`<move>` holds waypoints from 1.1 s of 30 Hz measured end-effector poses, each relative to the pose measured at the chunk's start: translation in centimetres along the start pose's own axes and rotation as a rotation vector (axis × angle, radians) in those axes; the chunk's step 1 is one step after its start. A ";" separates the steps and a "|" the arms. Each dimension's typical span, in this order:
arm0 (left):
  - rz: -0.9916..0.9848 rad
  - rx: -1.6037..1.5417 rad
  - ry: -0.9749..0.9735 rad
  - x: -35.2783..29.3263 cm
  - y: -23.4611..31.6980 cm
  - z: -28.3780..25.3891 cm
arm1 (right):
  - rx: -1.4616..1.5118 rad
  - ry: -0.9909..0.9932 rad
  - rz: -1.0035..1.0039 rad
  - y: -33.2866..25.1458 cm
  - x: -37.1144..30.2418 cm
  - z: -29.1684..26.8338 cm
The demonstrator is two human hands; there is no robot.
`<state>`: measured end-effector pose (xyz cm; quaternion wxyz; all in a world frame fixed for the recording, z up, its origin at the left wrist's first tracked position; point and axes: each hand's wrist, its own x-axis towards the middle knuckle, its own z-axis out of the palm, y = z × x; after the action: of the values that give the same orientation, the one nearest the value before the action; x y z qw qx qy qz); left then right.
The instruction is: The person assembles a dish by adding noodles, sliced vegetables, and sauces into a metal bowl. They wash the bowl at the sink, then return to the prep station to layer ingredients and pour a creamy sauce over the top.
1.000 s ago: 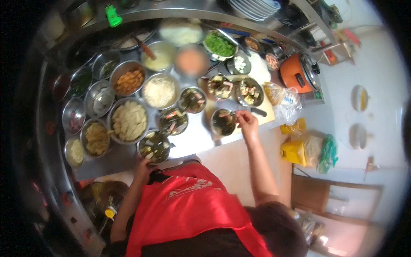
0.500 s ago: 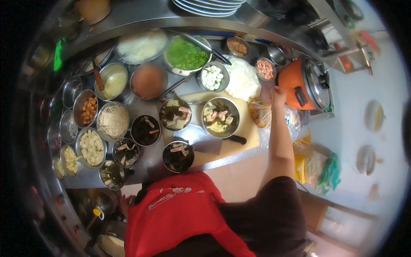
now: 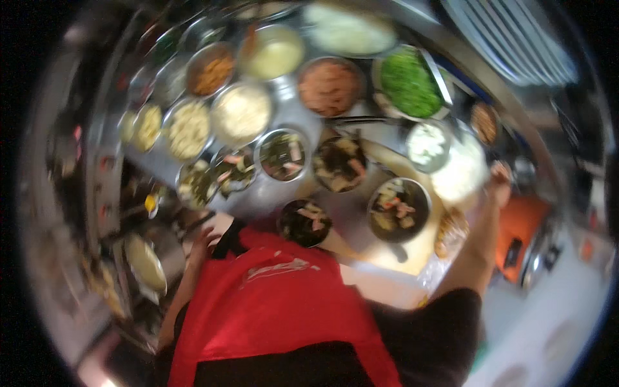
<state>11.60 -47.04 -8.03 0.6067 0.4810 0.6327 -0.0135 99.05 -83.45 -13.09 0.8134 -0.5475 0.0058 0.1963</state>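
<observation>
My right hand (image 3: 498, 182) is stretched out to the far right, at the place of the small bowl of crab stick pieces, between the white heap (image 3: 461, 169) and the orange cooker (image 3: 523, 226). Motion blur hides its fingers and anything in them. Low on the left, my left hand (image 3: 205, 242) hangs beside my red apron (image 3: 277, 297), its blurred fingers apparently apart and holding nothing. Nearest my right forearm is a metal bowl (image 3: 400, 209) of seaweed, pale cubes and crab stick. Similar bowls (image 3: 340, 164) (image 3: 305, 222) (image 3: 284, 155) stand to its left.
Bowls of chopped greens (image 3: 409, 82), reddish-brown food (image 3: 330, 86), white shreds (image 3: 242, 113) and pale cubes (image 3: 188, 129) fill the counter's back and left. A knife handle (image 3: 398, 251) rests on the cutting board (image 3: 419, 256). Stacked plates (image 3: 516, 42) sit above. A pan (image 3: 147, 263) stands lower left.
The view has swung, so the counter appears turned and shifted. My right hand has gone from beside the cooker to the crab stick bowl's place. My left hand now shows more fully.
</observation>
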 end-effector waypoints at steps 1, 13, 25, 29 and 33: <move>-0.103 -0.194 -0.012 0.4 3.1 2.2 | 0.125 -0.214 0.023 -3.0 1.0 -4.9; -0.152 -0.490 0.055 -3.4 6.2 4.1 | -0.727 0.502 -0.186 -5.2 -7.1 4.5; 0.033 -0.641 -0.129 2.4 0.7 2.3 | -0.793 -0.441 -0.302 9.0 -33.0 37.0; 0.025 -0.598 -0.061 0.9 4.8 -0.3 | -0.787 -0.884 -0.108 16.6 -43.5 46.9; 0.161 -0.607 0.039 3.8 7.5 -1.5 | -0.966 -1.015 -0.211 23.3 -47.8 53.3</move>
<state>15.89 -39.91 -6.35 0.7093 0.3269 0.5793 0.2333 36.43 -43.32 -1.70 0.3966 -0.6855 -0.5151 0.3279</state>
